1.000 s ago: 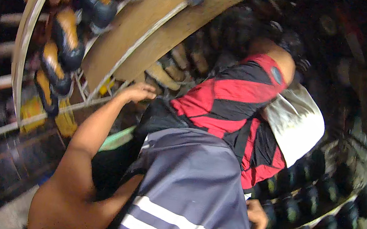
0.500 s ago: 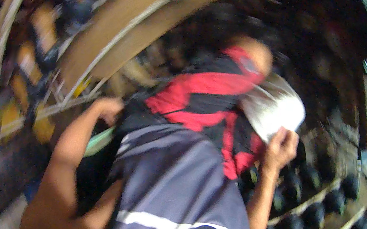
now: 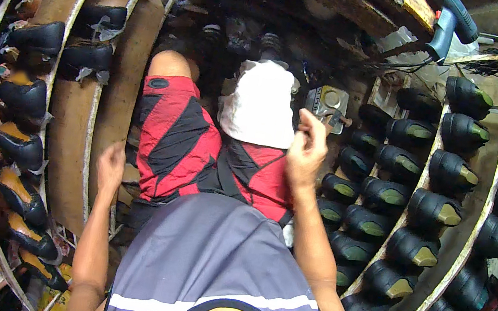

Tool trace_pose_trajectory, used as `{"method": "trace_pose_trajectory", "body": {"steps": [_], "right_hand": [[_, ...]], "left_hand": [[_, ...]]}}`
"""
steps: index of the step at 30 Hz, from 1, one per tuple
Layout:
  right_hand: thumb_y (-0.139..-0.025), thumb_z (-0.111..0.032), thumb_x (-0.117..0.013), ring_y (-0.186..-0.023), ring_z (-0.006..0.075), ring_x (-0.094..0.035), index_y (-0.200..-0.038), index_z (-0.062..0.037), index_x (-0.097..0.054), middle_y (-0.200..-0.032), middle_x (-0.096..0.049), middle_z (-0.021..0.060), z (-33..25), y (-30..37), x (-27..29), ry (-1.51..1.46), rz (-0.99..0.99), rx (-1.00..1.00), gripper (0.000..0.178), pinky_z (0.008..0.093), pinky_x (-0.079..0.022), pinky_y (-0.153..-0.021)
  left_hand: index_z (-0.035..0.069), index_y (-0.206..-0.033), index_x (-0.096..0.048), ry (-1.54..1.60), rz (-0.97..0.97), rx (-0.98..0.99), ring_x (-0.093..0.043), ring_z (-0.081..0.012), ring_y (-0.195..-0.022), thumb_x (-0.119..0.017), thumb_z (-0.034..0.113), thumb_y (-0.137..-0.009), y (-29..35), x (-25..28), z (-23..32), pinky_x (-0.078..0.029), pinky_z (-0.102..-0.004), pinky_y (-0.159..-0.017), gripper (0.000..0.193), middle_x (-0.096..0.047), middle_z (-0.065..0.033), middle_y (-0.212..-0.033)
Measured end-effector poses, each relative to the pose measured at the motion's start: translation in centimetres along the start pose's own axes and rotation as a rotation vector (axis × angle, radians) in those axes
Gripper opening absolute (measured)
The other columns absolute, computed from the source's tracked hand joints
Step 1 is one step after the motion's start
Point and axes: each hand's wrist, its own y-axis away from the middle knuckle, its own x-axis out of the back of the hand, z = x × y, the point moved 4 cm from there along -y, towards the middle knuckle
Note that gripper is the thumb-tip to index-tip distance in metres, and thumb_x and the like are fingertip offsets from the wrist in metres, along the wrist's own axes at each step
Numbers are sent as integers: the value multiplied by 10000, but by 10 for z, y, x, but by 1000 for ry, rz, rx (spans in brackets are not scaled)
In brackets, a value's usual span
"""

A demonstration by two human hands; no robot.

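A white cloth (image 3: 263, 102) lies draped over my right knee, on top of red and black shorts (image 3: 176, 137). My right hand (image 3: 308, 149) is just beside the cloth's right edge, its fingers bent and apart with nothing seen in them. Whether a fingertip touches the cloth I cannot tell. My left hand (image 3: 110, 165) hangs low by the left rack's bare brown shelf (image 3: 69, 145). Motion smears its fingers, and I make out nothing in it.
Black shoes (image 3: 434, 209) fill the slanted rack on my right in several rows. Dark shoe uppers (image 3: 20, 143) stand on the left rack. A metal tin (image 3: 331, 100) sits beyond my right hand. At the far right lies a blue pistol-grip power tool (image 3: 444, 33).
My view has turned and steadied. The white cloth, pinched by my right hand before, now lies over the right knee, with that hand beside it. My left hand has moved beside the left rack.
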Motion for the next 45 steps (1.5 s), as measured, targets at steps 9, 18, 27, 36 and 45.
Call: {"method": "trace_pose_trajectory", "body": {"steps": [9, 18, 27, 36, 45], "right_hand": [[-992, -366, -788, -1162, 203, -691, -1378, 29, -700, -1270, -774, 122, 213, 42, -34, -185, -620, -636, 559, 356, -531, -1046], [-917, -225, -667, -928, 162, -653, -1035, -18, -787, -994, -744, 29, 42, -76, 131, -136, -377, -263, 267, 343, -508, -861], [-939, -349, -699, -1052, 227, -668, -1203, -53, -699, -1156, -710, 86, -8, -159, 155, 373, 233, 103, 397, 401, -542, -941], [-948, -420, -675, -1119, 245, -640, -1291, -89, -622, -1246, -653, 108, 210, 223, 137, 573, -553, -849, 480, 426, -543, -964], [-957, -492, -651, -1187, 263, -613, -1379, -125, -545, -1336, -595, 130, 198, 388, 126, 389, -591, -1213, 569, 451, -543, -987]], "left_hand": [[-4, -1591, -442, -37, -283, -870, -652, -444, -1281, -715, 66, -819, -14, -129, 252, -522, -501, -1115, 822, -599, -334, -1464], [9, -1001, -774, 349, -607, -611, -620, -79, -811, -670, 242, -986, -87, -32, 316, -508, -264, -762, 256, -708, 9, -856], [33, -1099, -759, 324, -239, -691, -719, -191, -921, -694, 220, -949, -114, 9, 345, -571, -326, -875, 248, -753, -65, -979], [35, -1094, -762, 71, -442, -12, -727, -206, -917, -733, 195, -886, -40, -87, -12, -569, -339, -885, 264, -758, -75, -981], [36, -1090, -765, 159, -1057, -285, -735, -221, -913, -772, 169, -824, 113, -177, 82, -566, -353, -896, 297, -763, -85, -983]]}}
